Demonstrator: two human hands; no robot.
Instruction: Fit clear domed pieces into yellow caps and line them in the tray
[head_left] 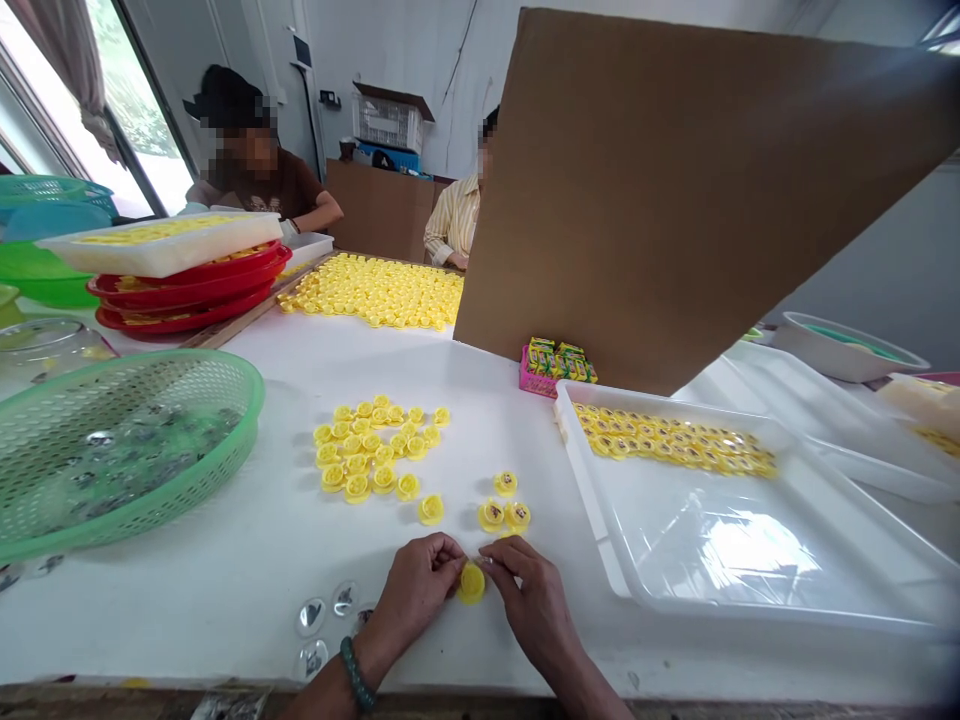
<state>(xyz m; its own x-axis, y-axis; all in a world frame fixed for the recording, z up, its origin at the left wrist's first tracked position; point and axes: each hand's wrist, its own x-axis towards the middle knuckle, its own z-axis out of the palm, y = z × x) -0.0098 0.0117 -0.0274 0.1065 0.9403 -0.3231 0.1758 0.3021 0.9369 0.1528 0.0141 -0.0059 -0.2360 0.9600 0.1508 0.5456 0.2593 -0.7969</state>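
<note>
My left hand (414,592) and my right hand (528,600) meet at the near edge of the white table (247,560), both pinching one small yellow round cap (472,582) between their fingertips. Just beyond lie three filled yellow caps (504,510) and one loose cap (430,509). A cluster of several yellow caps (373,445) lies further back. Small clear round pieces (327,612) lie by my left wrist.
A green mesh basket (112,455) sits at left. A white tray (750,540) with rows of filled caps stands at right, a brown cardboard sheet (675,190) behind it. Red trays (187,285), a pink basket (551,368) and two seated people are further back.
</note>
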